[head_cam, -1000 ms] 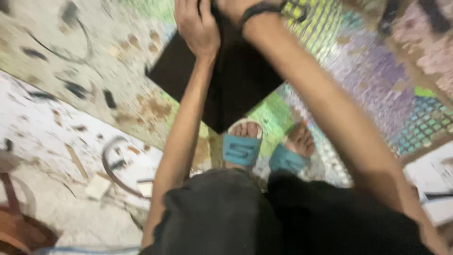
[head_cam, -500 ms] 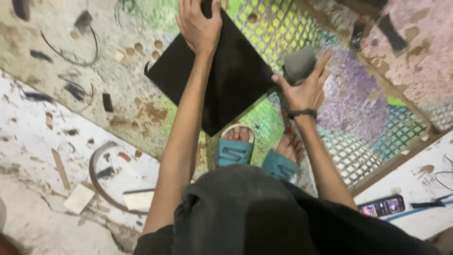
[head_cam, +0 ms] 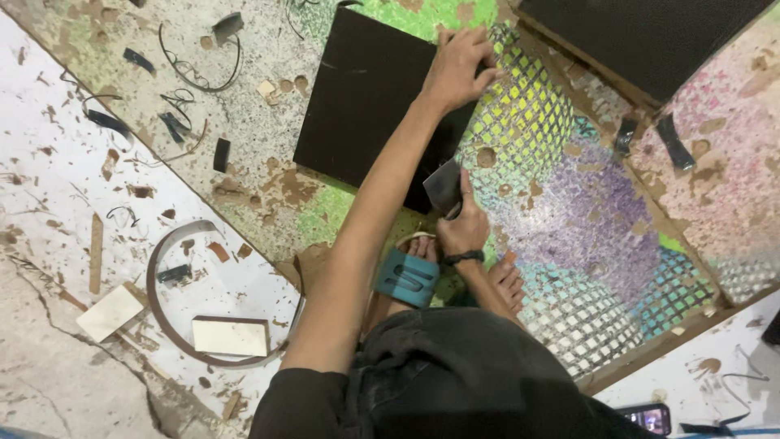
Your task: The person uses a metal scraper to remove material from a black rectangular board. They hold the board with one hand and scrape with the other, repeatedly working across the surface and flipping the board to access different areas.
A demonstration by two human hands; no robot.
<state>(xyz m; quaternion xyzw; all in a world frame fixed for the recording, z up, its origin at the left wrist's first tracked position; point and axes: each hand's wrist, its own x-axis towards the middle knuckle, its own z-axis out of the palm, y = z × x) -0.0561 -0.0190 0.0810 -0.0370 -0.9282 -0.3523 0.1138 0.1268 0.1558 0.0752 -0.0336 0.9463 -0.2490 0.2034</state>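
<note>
Start at the left: offcuts litter the white floor, among them a pale rectangular block (head_cam: 230, 336) inside a curved grey strip (head_cam: 166, 305), and neither is near your hands.

Moving right, the black square panel (head_cam: 366, 97) lies flat on the speckled mat. Half a second ago it sat under your left palm at the top of the view; it now shows almost whole (the view has also shifted). Your left hand (head_cam: 457, 67) is spread narrow over the panel's right edge, fingers curled down on it, pinning it. Judged from that grip, the panel is being steadied, not carried.

Next, your right hand (head_cam: 463, 228). A moment ago it was raised over the purple part of the grid mat (head_cam: 585, 236) with the grey flat tool (head_cam: 443, 185). It has since come down and is closed round the tool, whose blade meets the panel's lower corner. This suggests work on that edge is under way.

Limits of view: the contact point is masked by your forearm and the tool. The tool's kind is unclear. A second dark panel (head_cam: 650, 32) is cut off at the top right.
</note>
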